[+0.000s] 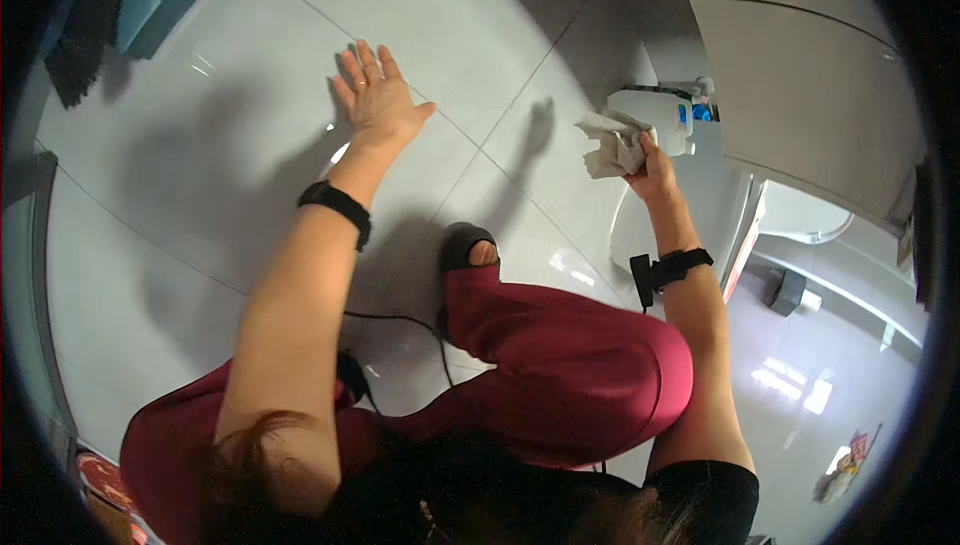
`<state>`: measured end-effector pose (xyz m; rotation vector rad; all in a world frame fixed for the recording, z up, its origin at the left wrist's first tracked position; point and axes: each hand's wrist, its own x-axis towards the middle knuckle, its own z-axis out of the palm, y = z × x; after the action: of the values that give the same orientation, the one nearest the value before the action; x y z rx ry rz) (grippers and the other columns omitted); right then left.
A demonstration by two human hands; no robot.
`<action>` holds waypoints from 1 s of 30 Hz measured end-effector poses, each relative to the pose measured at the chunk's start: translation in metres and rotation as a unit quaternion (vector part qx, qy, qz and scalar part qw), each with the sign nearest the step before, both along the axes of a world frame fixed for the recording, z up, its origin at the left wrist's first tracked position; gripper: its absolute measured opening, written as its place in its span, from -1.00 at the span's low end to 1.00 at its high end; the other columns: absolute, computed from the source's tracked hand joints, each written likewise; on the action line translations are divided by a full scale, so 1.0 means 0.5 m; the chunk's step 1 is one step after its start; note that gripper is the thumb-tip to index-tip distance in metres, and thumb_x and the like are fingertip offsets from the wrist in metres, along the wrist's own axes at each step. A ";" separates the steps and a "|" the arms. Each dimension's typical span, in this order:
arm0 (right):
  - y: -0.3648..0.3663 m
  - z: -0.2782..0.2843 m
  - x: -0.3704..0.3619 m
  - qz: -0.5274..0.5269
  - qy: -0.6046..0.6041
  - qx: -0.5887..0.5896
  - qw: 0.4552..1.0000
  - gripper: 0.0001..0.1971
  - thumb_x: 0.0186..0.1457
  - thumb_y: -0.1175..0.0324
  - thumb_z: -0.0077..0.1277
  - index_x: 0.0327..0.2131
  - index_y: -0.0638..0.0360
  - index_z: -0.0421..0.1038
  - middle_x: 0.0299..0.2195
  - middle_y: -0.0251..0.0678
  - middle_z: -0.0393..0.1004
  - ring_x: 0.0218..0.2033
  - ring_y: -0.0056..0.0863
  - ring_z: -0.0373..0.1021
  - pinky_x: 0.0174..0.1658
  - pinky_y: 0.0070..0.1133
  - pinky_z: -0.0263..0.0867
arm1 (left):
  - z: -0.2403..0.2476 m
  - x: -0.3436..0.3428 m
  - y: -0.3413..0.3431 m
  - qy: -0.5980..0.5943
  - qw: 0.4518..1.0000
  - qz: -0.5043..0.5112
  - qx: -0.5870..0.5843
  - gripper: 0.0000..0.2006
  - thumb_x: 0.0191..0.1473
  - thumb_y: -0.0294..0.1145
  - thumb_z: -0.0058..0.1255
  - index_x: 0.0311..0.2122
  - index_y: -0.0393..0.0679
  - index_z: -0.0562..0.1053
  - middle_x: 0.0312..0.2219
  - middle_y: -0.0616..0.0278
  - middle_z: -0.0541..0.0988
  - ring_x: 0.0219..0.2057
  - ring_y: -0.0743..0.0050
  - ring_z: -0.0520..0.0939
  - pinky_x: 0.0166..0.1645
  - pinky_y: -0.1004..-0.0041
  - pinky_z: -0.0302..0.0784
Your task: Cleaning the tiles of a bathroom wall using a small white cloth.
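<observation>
My left hand (pixel 382 105) is stretched out palm down with its fingers spread, over the pale floor tiles (pixel 270 35). It holds nothing; whether it touches the tiles, I cannot tell. Out to the right, my right hand (pixel 654 173) grips a crumpled whitish cloth or paper wipe (pixel 612 145) between thumb and fingers. Just behind the wipe stands a translucent white plastic jug (pixel 655 107), partly covered by it. Each wrist wears a black strap.
A dark-bristled broom (pixel 85 55) and a teal plastic item (pixel 180 0) are at the far left. A pale cabinet (pixel 800 75) rises at the right. My slippered foot (pixel 470 248) rests mid-floor, near a black cable (pixel 405 319). A grey frame (pixel 40 275) edges the left side.
</observation>
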<state>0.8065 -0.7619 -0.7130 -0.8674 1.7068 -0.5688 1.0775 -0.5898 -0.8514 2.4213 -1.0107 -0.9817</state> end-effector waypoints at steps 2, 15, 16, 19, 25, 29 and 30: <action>-0.034 -0.021 -0.019 -0.016 -0.019 -0.016 1.000 -0.61 0.14 0.19 -0.21 0.01 0.10 0.14 -0.05 -0.26 0.24 -0.05 -0.32 0.23 0.00 -0.31 0.17 | -0.006 0.005 0.001 -0.017 1.000 -0.015 0.010 -0.02 -0.18 -0.02 0.12 0.18 -0.29 -0.20 0.19 -0.12 -0.28 0.21 -0.06 -0.36 0.21 0.01 -0.40; -0.087 -0.397 0.128 0.514 0.388 -0.242 0.726 -0.26 0.05 -0.11 -0.30 0.18 0.12 -0.20 0.20 0.03 -0.37 0.20 0.09 -0.40 0.15 -0.05 -0.42 | -0.141 0.105 -0.075 -0.277 0.959 0.007 0.063 -0.06 -0.20 0.12 0.07 0.21 0.10 -0.18 0.21 0.08 -0.25 0.22 -0.04 -0.24 0.12 -0.24 -0.20; -0.111 -0.411 0.126 0.489 0.401 -0.283 0.721 -0.27 0.06 -0.11 -0.33 0.18 0.12 -0.20 0.21 0.02 -0.36 0.20 0.09 -0.40 0.16 -0.06 -0.43 | -0.162 0.114 -0.095 -0.271 0.960 0.007 0.069 -0.06 -0.20 0.12 0.07 0.21 0.10 -0.18 0.21 0.08 -0.25 0.22 -0.04 -0.24 0.12 -0.24 -0.20; -0.189 -0.414 0.115 0.453 0.431 -0.289 0.725 -0.35 0.12 -0.03 -0.42 0.18 0.17 -0.20 0.21 -0.01 -0.33 0.21 0.03 -0.39 0.18 -0.14 -0.43 | -0.183 0.132 -0.153 -0.394 0.889 0.040 -0.229 -0.23 -0.04 0.12 -0.12 0.21 0.13 -0.14 0.21 0.09 -0.26 0.22 0.01 -0.22 0.11 -0.24 -0.20; -0.450 -0.467 -0.032 0.411 0.462 -0.340 0.709 -0.42 0.12 0.01 -0.37 0.11 0.18 -0.05 0.11 -0.10 -0.10 0.10 -0.13 -0.15 0.09 -0.31 -0.21 | -0.109 0.105 -0.255 -0.250 0.963 -0.006 0.102 -0.33 0.00 0.12 -0.21 0.17 0.05 0.00 0.19 0.00 -0.20 0.22 0.09 -0.27 0.19 -0.10 -0.41; -0.544 -0.430 -0.011 0.372 0.649 -0.169 0.642 -0.43 0.06 -0.05 -0.25 0.03 0.14 0.11 -0.01 -0.15 0.12 -0.06 -0.24 0.11 -0.06 -0.43 0.06 | -0.144 0.102 -0.231 -0.354 0.935 0.020 -0.022 -0.34 -0.02 0.11 -0.17 0.16 0.08 0.05 0.17 -0.01 -0.12 0.22 0.10 -0.20 0.18 -0.12 -0.33; -0.562 -0.413 -0.006 0.374 0.693 -0.110 0.606 -0.43 0.04 -0.06 -0.22 0.01 0.13 0.15 -0.04 -0.17 0.18 -0.10 -0.27 0.17 -0.10 -0.45 0.13 | -0.158 0.101 -0.224 -0.380 0.923 0.017 -0.058 -0.34 -0.03 0.10 -0.15 0.16 0.07 0.05 0.17 -0.02 -0.09 0.22 0.10 -0.19 0.18 -0.12 -0.31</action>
<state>0.8034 -1.0429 -0.9195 -2.4383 2.2076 0.7880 1.1282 -0.7018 -0.9302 2.7381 -1.1946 0.0867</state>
